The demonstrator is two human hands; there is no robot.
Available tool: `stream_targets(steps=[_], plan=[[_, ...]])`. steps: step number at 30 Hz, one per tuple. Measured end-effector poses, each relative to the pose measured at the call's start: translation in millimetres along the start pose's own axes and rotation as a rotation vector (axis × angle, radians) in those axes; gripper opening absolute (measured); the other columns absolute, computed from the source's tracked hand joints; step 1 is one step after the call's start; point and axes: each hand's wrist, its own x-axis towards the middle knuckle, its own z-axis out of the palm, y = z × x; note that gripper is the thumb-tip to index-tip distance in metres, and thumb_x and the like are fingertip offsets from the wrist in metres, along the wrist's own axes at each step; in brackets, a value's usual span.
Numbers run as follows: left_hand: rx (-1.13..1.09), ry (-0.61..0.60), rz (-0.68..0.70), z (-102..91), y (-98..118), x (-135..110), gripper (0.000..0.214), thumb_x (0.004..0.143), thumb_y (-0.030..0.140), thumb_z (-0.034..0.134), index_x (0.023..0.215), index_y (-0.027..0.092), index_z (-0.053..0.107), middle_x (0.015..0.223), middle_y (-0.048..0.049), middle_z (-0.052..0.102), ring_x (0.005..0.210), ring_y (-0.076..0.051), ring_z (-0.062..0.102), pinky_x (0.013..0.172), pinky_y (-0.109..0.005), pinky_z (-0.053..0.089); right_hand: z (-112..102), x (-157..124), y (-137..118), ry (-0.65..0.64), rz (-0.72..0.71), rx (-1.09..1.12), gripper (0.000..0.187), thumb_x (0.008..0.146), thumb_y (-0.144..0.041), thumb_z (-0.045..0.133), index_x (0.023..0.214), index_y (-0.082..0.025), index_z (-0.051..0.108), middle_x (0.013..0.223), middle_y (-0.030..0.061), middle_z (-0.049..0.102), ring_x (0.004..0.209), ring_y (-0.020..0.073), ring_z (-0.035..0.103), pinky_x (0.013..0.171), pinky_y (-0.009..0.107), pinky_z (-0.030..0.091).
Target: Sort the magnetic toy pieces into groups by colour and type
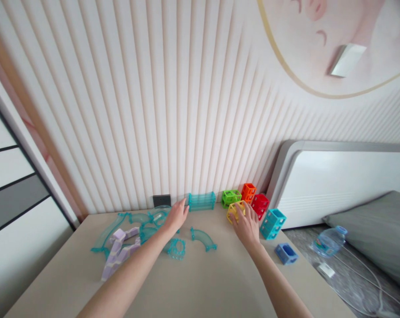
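Covering the yellow block [231, 209], lower frame right of centre, with my right hand [246, 224]; can't tell if fingers clamp it. Left hand [178, 215] fingers apart, by teal tube [202, 201]. I'd pinch opposite faces.

The right hand [246, 226] is touching the yellow block [230, 215], its fingers spreading over it. The green block [231, 198], orange block [249, 193] and red block [260, 206] are standing near it, with the teal block [273, 224] and blue block [286, 254] nearer the table's [203, 287] right edge. The left hand [177, 215] is hovering just beside the teal rack [202, 201]. Purple pieces [115, 255] are lying left of its forearm.
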Motion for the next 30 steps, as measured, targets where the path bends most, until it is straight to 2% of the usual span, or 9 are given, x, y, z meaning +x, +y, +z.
stream_targets(steps=[5,9,12,14,16,19,23,26,30], plan=[[-0.018,0.082,0.205,-38.6,-4,-59,0.039,0.101,0.024,0.044,0.139,0.021,0.054,0.134,-0.0101,0.067,0.129,-0.023,0.060,0.115,-0.036,0.044,7,4,-6,-0.017,0.067,-0.105,0.040,0.102,-0.033,0.045,0.137,-0.021,0.061,0.142,0.0166,0.057,0.134,0.0337,0.046,0.106,0.046,0.040],[-0.003,0.280,0.481,-65.7,-19,-118,0.038,0.100,0.018,0.045,0.137,0.020,0.056,0.124,-0.0104,0.072,0.117,-0.023,0.068,0.108,-0.037,0.052,2,5,-16,-0.037,0.099,-0.143,0.041,0.101,-0.035,0.046,0.136,-0.020,0.062,0.139,0.0188,0.058,0.132,0.0355,0.047,0.102,0.048,0.041],[0.037,0.371,0.565,-84.2,-32,-156,0.041,0.099,0.013,0.048,0.138,0.019,0.055,0.121,-0.0101,0.072,0.114,-0.022,0.069,0.103,-0.034,0.055,-9,5,-26,-0.001,0.101,-0.169,0.043,0.100,-0.034,0.047,0.136,-0.015,0.061,0.145,0.0228,0.052,0.136,0.0367,0.044,0.108,0.052,0.034],[0.065,0.405,0.579,-92.8,-40,-175,0.040,0.097,0.010,0.049,0.136,0.018,0.057,0.119,-0.0103,0.072,0.112,-0.021,0.069,0.100,-0.034,0.056,-18,1,-41,0.063,0.077,-0.147,0.045,0.101,-0.036,0.046,0.138,-0.014,0.059,0.148,0.0237,0.049,0.139,0.0371,0.040,0.113,0.054,0.029],[0.093,0.420,0.589,-96.3,-49,-189,0.037,0.095,0.008,0.051,0.130,0.018,0.060,0.116,-0.0100,0.073,0.109,-0.021,0.069,0.100,-0.035,0.056,-24,-9,-66,0.093,0.020,-0.067,0.044,0.101,-0.038,0.043,0.136,-0.016,0.061,0.147,0.0214,0.050,0.138,0.0357,0.041,0.113,0.053,0.029],[0.130,0.420,0.583,-93.4,-62,-205,0.034,0.094,0.006,0.051,0.123,0.018,0.064,0.113,-0.0095,0.073,0.107,-0.021,0.069,0.099,-0.036,0.055,-26,-34,-115,0.018,-0.122,0.114,0.040,0.102,-0.039,0.043,0.127,-0.019,0.067,0.140,0.0168,0.057,0.131,0.0321,0.049,0.109,0.046,0.037],[0.191,0.406,0.530,-90.9,-76,-216,0.034,0.095,0.008,0.050,0.124,0.020,0.064,0.118,-0.0102,0.071,0.114,-0.024,0.066,0.104,-0.041,0.052,-20,-75,-173,-0.068,-0.280,0.268,0.036,0.103,-0.039,0.045,0.127,-0.022,0.066,0.138,0.0139,0.060,0.131,0.0295,0.051,0.110,0.043,0.039],[0.195,0.408,0.439,-96.3,-84,-217,0.034,0.096,0.012,0.051,0.126,0.021,0.063,0.121,-0.0102,0.069,0.121,-0.025,0.062,0.109,-0.044,0.048,-16,-94,-189,-0.123,-0.312,0.313,0.036,0.102,-0.039,0.048,0.128,-0.023,0.065,0.138,0.0138,0.061,0.129,0.0300,0.054,0.108,0.044,0.042],[0.136,0.431,0.290,-101.4,-92,-214,0.037,0.095,0.020,0.055,0.132,0.023,0.059,0.130,-0.0110,0.065,0.125,-0.028,0.059,0.109,-0.046,0.048,-17,-103,-182,-0.173,-0.347,0.357,0.036,0.100,-0.039,0.051,0.130,-0.025,0.065,0.136,0.0116,0.063,0.128,0.0296,0.056,0.108,0.043,0.043]])
